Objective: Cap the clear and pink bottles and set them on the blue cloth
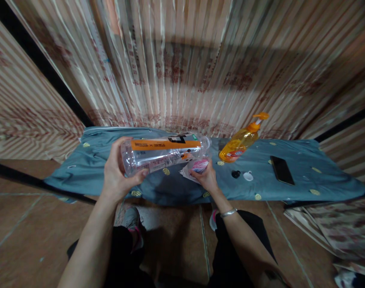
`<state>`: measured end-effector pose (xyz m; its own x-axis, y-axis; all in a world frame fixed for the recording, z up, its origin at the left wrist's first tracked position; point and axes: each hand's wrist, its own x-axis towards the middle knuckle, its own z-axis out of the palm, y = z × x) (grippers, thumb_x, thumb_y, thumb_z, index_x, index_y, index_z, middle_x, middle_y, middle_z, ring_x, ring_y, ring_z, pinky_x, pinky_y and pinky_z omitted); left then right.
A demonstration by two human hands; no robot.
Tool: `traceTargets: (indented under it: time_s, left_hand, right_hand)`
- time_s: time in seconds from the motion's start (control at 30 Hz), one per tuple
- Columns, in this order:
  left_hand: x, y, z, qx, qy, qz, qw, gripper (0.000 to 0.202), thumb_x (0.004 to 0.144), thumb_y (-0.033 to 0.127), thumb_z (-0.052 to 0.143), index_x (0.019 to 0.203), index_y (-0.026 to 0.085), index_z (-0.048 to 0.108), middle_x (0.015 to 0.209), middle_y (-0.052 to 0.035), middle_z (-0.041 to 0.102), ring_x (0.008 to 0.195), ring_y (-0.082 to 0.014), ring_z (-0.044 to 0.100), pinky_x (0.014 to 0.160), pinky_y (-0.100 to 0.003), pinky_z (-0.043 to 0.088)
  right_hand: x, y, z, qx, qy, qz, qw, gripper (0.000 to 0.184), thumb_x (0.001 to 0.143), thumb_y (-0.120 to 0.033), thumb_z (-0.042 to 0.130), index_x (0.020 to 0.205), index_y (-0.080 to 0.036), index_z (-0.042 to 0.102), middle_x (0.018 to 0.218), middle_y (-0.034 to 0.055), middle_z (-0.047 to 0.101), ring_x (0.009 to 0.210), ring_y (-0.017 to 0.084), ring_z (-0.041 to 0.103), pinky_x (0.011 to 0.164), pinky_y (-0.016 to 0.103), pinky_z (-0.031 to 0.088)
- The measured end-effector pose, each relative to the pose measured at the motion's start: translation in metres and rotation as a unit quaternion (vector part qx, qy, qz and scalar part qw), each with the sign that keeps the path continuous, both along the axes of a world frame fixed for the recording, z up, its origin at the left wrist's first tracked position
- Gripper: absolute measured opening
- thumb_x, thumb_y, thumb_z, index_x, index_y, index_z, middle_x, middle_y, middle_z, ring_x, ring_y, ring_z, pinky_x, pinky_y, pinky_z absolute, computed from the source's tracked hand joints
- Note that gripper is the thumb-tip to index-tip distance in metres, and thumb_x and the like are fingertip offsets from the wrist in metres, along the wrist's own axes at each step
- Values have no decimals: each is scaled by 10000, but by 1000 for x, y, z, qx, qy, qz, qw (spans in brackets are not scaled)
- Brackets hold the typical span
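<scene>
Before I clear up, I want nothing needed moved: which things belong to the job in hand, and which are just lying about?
In use:
clear bottle, in the left hand
pink-and-white item, in the right hand

Seemingly just lying about:
pump bottle
dark phone
small black piece
small white piece

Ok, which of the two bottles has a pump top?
The amber bottle, set on the blue cloth, with its orange pump; the clear bottle, held sideways in the left hand, has none.
</scene>
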<state>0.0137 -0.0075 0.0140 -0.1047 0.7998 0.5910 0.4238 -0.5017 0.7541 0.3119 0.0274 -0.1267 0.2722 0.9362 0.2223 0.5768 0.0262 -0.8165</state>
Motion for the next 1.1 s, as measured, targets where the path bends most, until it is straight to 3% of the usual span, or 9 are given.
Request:
traceTargets:
  time_s: [0.43,0.73,1.1]
  left_hand:
    - [2,-1,2,-18,-7,3,1000,824,554,665,869,1216,267,583,1183,-79,693,1086,-391,713,939,-576,632]
    - [1,0,2,-21,1,4,1000,796,569,652,839,1213,264,578,1174,-79,678,1115,-411,700,972,-624,598]
    - [-1,2,1,1,7,-3,1000,834,570,657,868,1230,240,574,1147,-73,683,1062,-355,698,940,-528,613]
  right_hand:
    - [-2,0,4,-1,14,4,1000,774,604,-594,839,1203,-230,510,1120,118,771,1005,331,769,851,429,606]
    - [-1,0,4,-7,18,-3,1000,775,594,-588,854,1202,-234,527,1130,105,776,1011,330,769,863,434,606]
    - [0,0,1,-2,4,-3,1000,756,603,-592,849,1192,-237,534,1083,88,779,981,324,771,834,422,604]
